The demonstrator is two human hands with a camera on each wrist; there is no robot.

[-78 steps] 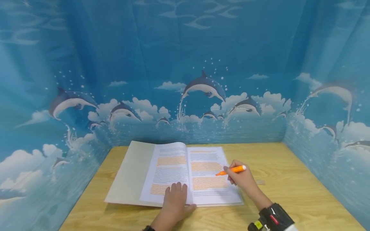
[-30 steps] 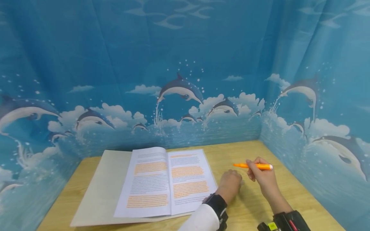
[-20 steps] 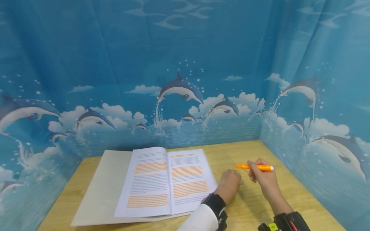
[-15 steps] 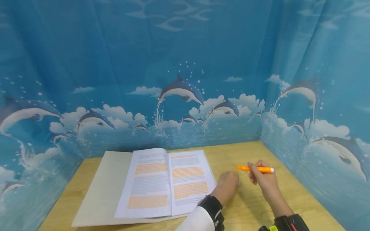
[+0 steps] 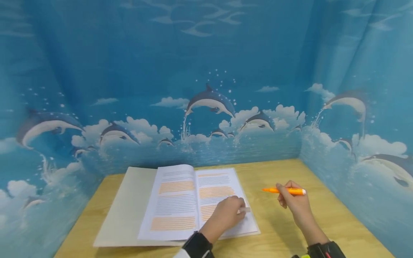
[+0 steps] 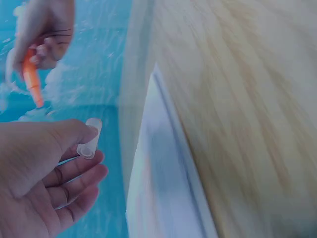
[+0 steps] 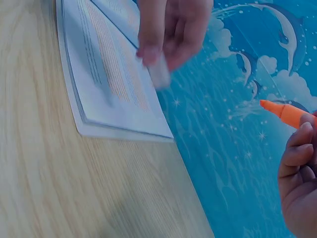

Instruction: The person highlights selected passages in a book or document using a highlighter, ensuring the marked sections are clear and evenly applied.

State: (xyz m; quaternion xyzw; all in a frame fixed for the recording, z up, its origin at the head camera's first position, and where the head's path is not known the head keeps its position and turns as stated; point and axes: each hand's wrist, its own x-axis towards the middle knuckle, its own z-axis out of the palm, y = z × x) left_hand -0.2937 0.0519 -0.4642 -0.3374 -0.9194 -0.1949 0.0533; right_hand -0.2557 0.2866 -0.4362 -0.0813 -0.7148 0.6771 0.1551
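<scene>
A person sits at a wooden table (image 5: 290,172) walled in by a blue dolphin-print backdrop (image 5: 206,71). An open booklet (image 5: 180,200) lies flat in the lower centre of the head view, several of its text blocks marked orange.

The right hand (image 5: 295,202), right of centre and clear of the booklet, grips an orange highlighter (image 5: 284,191). The pen lies almost level, its bare tip pointing toward the left of the frame, and the fingers curl round the barrel near its white end. The wrist hovers above the table with the forearm running to the lower right corner.

The left hand (image 5: 226,215) hangs over the booklet's right-hand page. It pinches a small clear cap (image 6: 89,139) between thumb and curled fingers; in the left wrist view the cap's open mouth shows just beyond the fingertips. A dark band circles the wrist at the bottom edge.

Cap and tip are well apart. To join them cleanly, it would likely help to turn the cap's open mouth toward the tip, line both up on one axis, and press straight on while the right hand keeps the pen steady. A skewed approach could smear ink on the fingers or the page.
</scene>
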